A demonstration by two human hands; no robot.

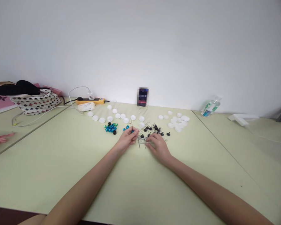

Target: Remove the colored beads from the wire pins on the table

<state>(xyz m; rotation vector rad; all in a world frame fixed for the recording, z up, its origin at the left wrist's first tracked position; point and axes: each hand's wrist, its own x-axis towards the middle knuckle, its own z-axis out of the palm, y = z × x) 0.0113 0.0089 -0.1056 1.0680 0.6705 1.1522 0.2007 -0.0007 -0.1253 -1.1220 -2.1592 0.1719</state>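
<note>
My left hand (128, 136) is closed around a thin dark rod (131, 122) that sticks up above its fingers. Just to the right, my right hand (158, 146) has its fingertips down at some thin metal pieces (142, 141) on the table; whether it grips one is too small to tell. Behind and beside my right hand are several small black knobs (168, 134). Left of my left hand sits a pile of shiny blue and green pieces (110, 127) with black ones among them. White round caps (102, 120) lie in a curved band behind.
More white caps (178, 128) lie at the right. A phone (142, 97) leans on the wall. Behind left are a yellow power strip (96, 101) with cables, a paper tag (86, 106) and a patterned basket (35, 103). A clear bottle (210, 107) rests at the right rear.
</note>
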